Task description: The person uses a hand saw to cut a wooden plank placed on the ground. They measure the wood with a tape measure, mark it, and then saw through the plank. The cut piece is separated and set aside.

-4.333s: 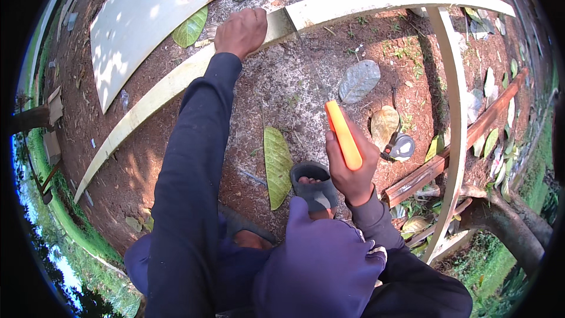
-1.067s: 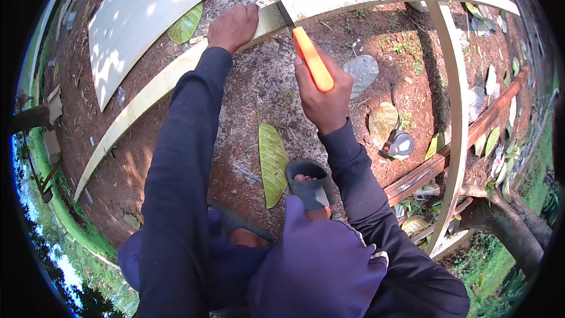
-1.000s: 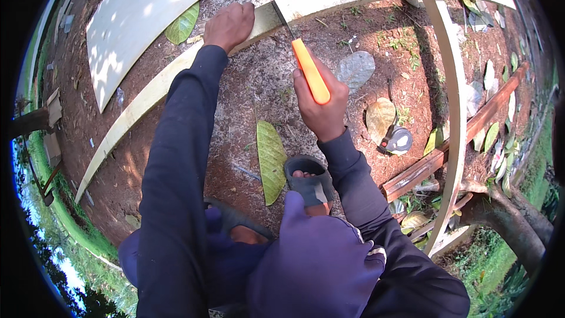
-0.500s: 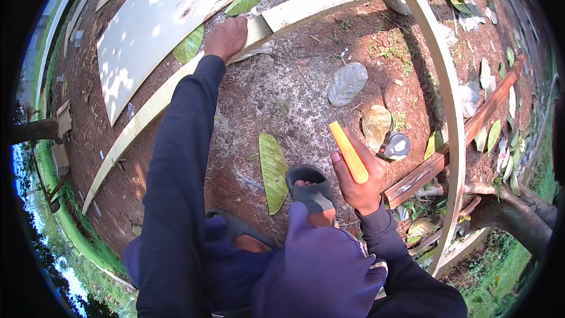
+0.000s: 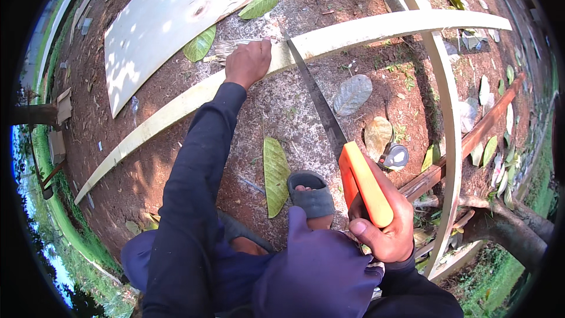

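A handsaw (image 5: 321,103) with an orange handle is gripped in my right hand (image 5: 385,221), fingers wrapped round the handle. Its dark blade runs away from me and to the left, crossing a long pale wooden strip (image 5: 365,35) near the blade's far end. Whether the teeth have cut into the wood I cannot tell. Just left of the blade, my left hand (image 5: 249,62) is closed over the same strip. The strip spans the view from lower left to upper right and meets a second pale wooden strip (image 5: 448,106) on the right.
A pale wooden sheet (image 5: 153,29) lies on the ground at the far left. Near my right hand are a tape measure (image 5: 394,156), a brown leaf (image 5: 377,135) and a reddish wooden bar (image 5: 432,174). Tree branches (image 5: 506,229) stand at right. My sandalled foot (image 5: 311,191) is close below.
The saw's blade has come into view and now crosses the strip, as my right hand moved nearer and rightward. The strip has shifted nearer, and my left hand has moved right and nearer.
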`<control>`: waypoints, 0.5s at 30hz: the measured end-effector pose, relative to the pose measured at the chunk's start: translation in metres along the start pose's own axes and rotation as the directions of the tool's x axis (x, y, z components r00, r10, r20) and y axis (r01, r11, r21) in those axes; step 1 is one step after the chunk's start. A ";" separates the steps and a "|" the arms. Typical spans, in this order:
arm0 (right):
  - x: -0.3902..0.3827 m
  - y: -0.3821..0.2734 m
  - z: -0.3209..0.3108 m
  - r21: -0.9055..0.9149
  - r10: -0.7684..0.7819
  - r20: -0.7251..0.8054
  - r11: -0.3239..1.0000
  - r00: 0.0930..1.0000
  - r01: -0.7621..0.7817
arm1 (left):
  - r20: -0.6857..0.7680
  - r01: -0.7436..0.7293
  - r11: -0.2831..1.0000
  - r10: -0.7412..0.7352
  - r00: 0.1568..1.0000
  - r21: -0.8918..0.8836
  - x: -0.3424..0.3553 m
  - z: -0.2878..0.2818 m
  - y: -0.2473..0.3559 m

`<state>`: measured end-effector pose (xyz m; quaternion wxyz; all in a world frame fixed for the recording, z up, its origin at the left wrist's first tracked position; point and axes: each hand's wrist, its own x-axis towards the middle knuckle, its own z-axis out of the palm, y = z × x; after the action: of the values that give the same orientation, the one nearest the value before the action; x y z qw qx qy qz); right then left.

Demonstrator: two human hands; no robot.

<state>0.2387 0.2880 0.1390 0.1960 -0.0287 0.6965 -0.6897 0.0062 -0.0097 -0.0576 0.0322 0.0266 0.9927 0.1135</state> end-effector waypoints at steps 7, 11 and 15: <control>0.110 -0.065 -0.014 0.797 -0.326 0.038 0.580 0.945 0.168 | -0.083 -0.043 0.997 0.048 0.995 0.069 -0.003 0.009 -0.003; 0.162 -0.111 -0.028 0.668 -0.431 -0.040 0.659 0.901 0.345 | -0.048 0.022 1.000 -0.022 0.999 0.001 -0.002 -0.003 0.015; 0.136 -0.109 0.014 0.408 -0.393 -0.022 0.836 0.919 0.367 | -0.054 0.120 0.990 -0.125 0.991 -0.077 -0.002 0.003 -0.005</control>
<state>0.0925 0.2271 0.2138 0.0785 -0.1468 0.5128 -0.8422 0.0085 -0.0142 -0.0611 0.0108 -0.0390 0.9881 0.1485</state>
